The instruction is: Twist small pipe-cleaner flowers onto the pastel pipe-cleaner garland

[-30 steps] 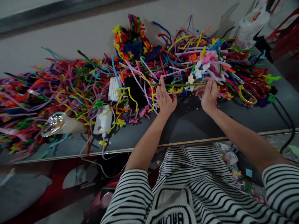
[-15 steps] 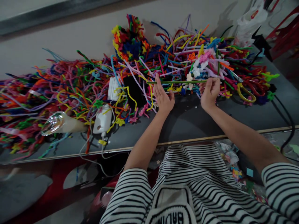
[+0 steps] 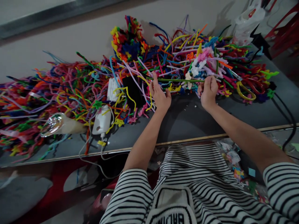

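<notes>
A thin green stem (image 3: 179,80) stretches level between my two hands. Its right end is pinched in the closed fingers of my right hand (image 3: 209,92). At the other end my left hand (image 3: 160,95) is raised with its fingers apart, and the stem passes at its fingertips. Behind the stem lie white and pink pipe-cleaner flowers (image 3: 197,67) in a bundle. A large heap of coloured pipe cleaners (image 3: 77,81) runs along the table.
Yellow-handled scissors (image 3: 245,91) lie at the right. A white device (image 3: 102,120) with a cable and a cone-shaped wrapped roll (image 3: 63,123) sit at the left. A black object (image 3: 133,93) lies beside my left hand. A plastic bag (image 3: 247,25) stands at the back right.
Both hands and the stem sit very slightly higher in the view. The fingers of my right hand have turned a little around the stem's end.
</notes>
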`<state>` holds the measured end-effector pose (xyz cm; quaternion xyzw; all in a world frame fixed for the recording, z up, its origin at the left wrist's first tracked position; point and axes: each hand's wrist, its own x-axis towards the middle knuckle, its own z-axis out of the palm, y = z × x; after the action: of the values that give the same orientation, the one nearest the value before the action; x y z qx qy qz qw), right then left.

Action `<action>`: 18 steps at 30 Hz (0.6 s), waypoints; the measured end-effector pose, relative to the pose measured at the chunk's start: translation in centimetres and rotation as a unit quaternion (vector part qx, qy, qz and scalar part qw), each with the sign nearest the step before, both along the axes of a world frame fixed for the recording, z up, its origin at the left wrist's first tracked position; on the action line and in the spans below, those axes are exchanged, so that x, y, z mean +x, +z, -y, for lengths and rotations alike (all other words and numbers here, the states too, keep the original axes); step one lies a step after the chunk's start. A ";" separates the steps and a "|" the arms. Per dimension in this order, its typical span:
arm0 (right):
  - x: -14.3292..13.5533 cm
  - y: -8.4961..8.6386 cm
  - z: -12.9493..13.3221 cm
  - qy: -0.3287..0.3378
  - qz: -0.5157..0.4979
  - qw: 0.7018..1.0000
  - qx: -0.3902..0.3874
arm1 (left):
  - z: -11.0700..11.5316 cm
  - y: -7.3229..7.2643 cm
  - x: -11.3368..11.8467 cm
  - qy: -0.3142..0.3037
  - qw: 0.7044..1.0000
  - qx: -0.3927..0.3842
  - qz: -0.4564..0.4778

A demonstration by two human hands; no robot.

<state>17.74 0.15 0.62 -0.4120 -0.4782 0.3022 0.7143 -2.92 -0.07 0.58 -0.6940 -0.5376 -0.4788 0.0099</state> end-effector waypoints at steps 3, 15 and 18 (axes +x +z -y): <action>0.2 0.2 -0.2 0.045 -0.015 0.999 -0.023 | -0.4 -0.3 0.0 -0.009 1.000 0.011 0.007; -0.3 1.2 -0.1 0.099 -0.102 0.985 -0.096 | -1.7 -2.1 -0.1 -0.103 0.993 -0.032 0.046; 0.0 0.9 -0.4 0.064 -0.079 0.990 -0.098 | -2.0 -1.6 -0.7 -0.063 0.994 -0.001 0.093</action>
<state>17.78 0.55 1.53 -0.4235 -0.4137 0.4243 0.6851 -3.59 1.95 -1.02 -0.6789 -0.4922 -0.5401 -0.0711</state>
